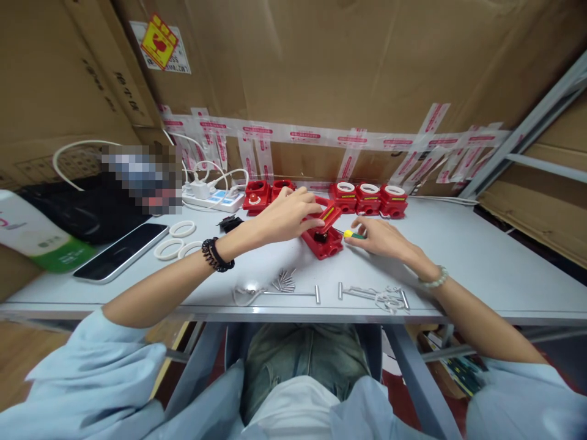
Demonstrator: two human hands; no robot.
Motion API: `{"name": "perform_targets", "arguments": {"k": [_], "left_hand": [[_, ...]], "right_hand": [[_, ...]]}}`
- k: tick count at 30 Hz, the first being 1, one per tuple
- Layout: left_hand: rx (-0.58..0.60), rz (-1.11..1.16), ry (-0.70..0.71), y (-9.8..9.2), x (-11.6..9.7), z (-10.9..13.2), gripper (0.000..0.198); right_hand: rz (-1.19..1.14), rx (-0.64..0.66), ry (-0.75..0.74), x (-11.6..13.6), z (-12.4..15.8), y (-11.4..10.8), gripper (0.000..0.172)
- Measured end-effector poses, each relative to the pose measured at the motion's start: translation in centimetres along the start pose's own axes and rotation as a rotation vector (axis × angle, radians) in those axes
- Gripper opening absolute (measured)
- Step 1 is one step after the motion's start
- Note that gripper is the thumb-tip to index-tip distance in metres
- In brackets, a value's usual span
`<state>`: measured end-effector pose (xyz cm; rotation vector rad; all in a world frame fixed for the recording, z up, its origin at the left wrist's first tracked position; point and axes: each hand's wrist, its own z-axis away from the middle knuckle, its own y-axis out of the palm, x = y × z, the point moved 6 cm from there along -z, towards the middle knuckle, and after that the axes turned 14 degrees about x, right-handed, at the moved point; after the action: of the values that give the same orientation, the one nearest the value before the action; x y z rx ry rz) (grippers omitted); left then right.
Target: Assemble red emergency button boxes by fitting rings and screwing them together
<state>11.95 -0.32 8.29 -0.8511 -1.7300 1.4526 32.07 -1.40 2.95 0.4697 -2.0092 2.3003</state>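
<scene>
My left hand [290, 215] pinches a red cover [331, 215] with a yellow label, tilted above an open red box [326, 250]. Some dark parts show inside that box. To its right, my right hand [383, 236] rests low over the table with its fingers closed on a screwdriver [351, 234] with a yellow and green handle; the tip points at the box. Nearer to me lie a small pile of screws [285, 281] and metal rods with T-shaped ends, one on the left [293, 294] and one on the right [342, 290] beside tangled white cord [389, 299].
Behind my hands stand red boxes with white rings [367, 198] and two more red housings [257, 197]. Left are white rings [182, 229], a phone [121, 252], a black piece [230, 223] and a power strip [215, 200] with cables. Cardboard [321, 73] walls the back.
</scene>
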Motion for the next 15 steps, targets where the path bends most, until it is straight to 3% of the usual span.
{"name": "perform_targets", "arguments": {"k": [3,5,7,10,12,15], "left_hand": [[-0.059,0.033,-0.034,-0.6,0.1,0.0,0.031],[-0.090,0.066,-0.040,-0.7,-0.1,-0.6,0.031],[-0.124,0.104,-0.027,-0.8,-0.3,-1.2,0.030],[-0.239,0.167,-0.010,-1.7,-0.7,-1.1,0.027],[-0.362,0.212,-0.013,-3.1,-1.3,0.7,0.024],[-0.487,0.245,0.005,-5.1,-3.3,5.3,0.027]], "right_hand": [[-0.296,-0.027,-0.289,2.2,0.0,-1.2,0.080],[-0.448,-0.049,-0.422,3.9,0.0,-1.9,0.095],[-0.468,-0.138,-0.450,5.2,0.0,-2.4,0.094],[-0.535,-0.319,-0.429,5.7,0.0,-3.1,0.076],[-0.595,-0.394,-0.414,5.2,0.1,-3.3,0.070],[-0.710,-0.443,-0.391,3.8,0.2,-3.6,0.069]]}}
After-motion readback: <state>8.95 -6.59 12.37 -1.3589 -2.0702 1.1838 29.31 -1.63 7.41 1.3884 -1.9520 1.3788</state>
